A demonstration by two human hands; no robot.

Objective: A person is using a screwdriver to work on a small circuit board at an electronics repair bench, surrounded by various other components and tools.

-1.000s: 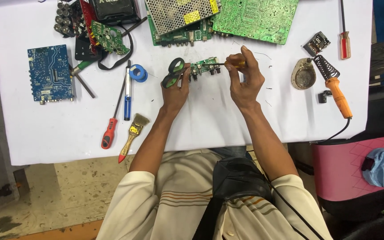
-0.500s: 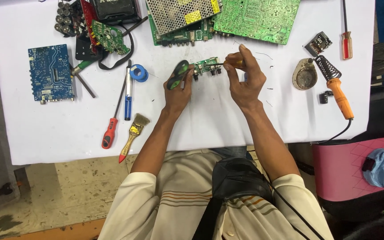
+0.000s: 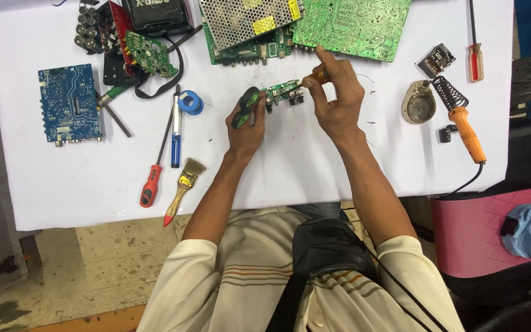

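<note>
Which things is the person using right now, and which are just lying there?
In use:
left hand with green-handled pliers
small green board
right hand with an orange-handled tool

Lying about:
blue board
paintbrush
red screwdriver
soldering iron

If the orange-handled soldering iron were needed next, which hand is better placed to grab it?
Probably the right hand. The soldering iron lies on the table's right side, nearer that hand. The left hand is farther away and holds green-handled pliers at the small circuit board. The right hand's tool must go down first.

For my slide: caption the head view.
Left hand grips green-handled pliers on a small circuit board; right hand holds an amber-handled tool.
</note>
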